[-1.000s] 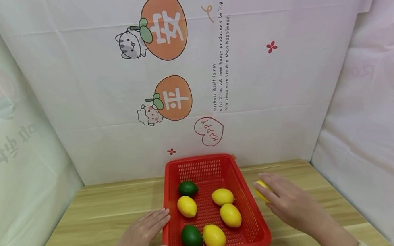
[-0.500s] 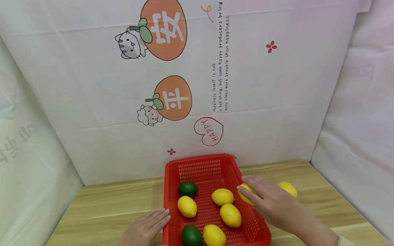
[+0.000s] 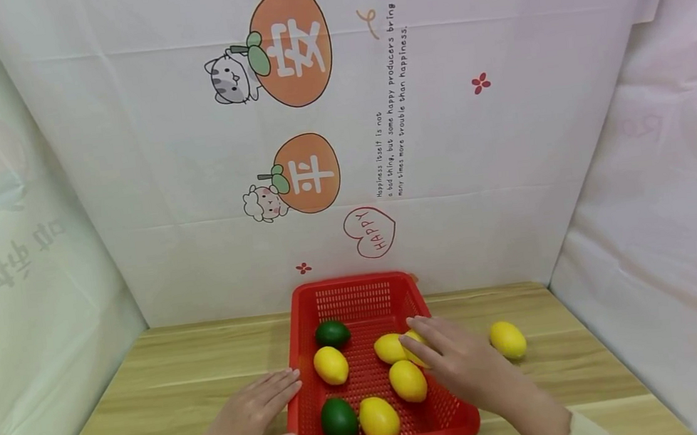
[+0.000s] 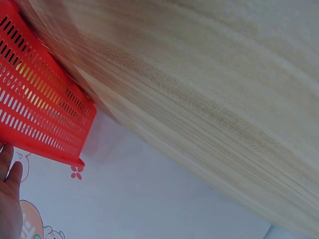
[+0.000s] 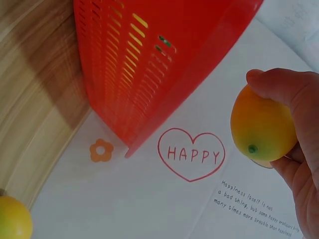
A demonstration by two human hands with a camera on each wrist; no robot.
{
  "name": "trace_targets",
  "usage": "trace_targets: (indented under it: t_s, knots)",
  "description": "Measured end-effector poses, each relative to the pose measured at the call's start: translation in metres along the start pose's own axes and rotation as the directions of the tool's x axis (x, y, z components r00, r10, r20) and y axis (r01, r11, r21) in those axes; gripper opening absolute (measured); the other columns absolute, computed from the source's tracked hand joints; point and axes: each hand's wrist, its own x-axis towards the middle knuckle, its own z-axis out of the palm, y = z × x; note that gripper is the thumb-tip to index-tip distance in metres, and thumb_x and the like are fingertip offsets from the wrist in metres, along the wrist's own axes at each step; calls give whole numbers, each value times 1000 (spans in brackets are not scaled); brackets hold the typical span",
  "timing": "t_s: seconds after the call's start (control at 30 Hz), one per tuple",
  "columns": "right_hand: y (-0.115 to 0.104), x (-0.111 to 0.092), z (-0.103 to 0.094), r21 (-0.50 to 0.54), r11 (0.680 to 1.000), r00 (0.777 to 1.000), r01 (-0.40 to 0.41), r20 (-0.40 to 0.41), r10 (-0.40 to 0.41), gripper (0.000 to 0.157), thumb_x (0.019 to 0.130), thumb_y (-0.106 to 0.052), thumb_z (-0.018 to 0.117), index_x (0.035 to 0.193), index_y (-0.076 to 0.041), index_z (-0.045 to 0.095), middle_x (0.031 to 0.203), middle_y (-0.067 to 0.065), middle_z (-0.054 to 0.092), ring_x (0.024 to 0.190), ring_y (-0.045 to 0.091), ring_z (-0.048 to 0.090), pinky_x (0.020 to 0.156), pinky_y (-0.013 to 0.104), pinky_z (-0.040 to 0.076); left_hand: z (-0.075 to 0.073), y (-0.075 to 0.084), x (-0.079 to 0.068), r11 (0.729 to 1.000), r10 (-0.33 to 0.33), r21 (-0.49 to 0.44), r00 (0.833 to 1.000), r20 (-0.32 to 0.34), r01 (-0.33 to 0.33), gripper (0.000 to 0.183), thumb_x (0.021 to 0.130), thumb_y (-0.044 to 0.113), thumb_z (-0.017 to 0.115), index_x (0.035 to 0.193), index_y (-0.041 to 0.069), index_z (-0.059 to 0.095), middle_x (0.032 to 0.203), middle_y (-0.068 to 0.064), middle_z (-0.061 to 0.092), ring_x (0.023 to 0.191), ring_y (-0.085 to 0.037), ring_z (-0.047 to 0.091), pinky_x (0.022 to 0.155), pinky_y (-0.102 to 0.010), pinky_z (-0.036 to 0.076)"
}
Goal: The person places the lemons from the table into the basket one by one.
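Observation:
A lemon [image 5: 261, 124] is gripped between the thumb and fingers of my right hand [image 3: 462, 362], over the right rim of the red basket [image 3: 301, 424]. In the head view most of that lemon hides behind the fingers. My left hand [image 3: 243, 423] rests against the basket's left rim, its fingers straight. Inside the basket lie several yellow lemons [image 3: 379, 418] and two dark green fruits, one near the front [image 3: 339, 421], one farther back [image 3: 332, 334]. Another lemon [image 3: 507, 340] lies on the table to the right of the basket.
The wood-grain table [image 3: 168, 389] runs on both sides of the basket. A printed white cloth [image 3: 454, 234] rises behind it, and white sheets [image 3: 664, 210] hang at the left and right.
My right hand has carried its lemon leftward, from beside the basket to over its right rim. The lemon on the table has come into view behind it. My left hand stays put.

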Motion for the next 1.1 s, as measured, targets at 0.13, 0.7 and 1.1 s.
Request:
trace_targets:
  t_s: [0.13,0.7,1.1]
  knots:
    - [-3,6,4,8,1000,999,-9,38,9,79,63,-12,92,134,-9,56,133,17,56,118,31,57,90,44,52,-1,0,-1,1000,-12,-8,1000,5,12,59,92,46,61,131,1,60,136,-13,57,123,-27,55,94,-45,50]
    - [-10,22,22,18,1000,961,15,275,-19,69,71,-25,88,132,-12,57,132,10,57,119,24,56,98,37,48,0,0,0,1000,-6,-4,1000,-2,6,60,92,47,60,131,2,60,135,-12,57,122,-27,55,93,-44,50]
    - [-15,33,29,95,995,921,-7,389,-31,59,80,-23,82,133,-14,58,130,8,57,118,21,56,94,32,50,0,0,-1,1000,-13,-12,1000,2,13,60,91,46,62,131,2,60,135,-11,57,122,-26,55,93,-45,50]
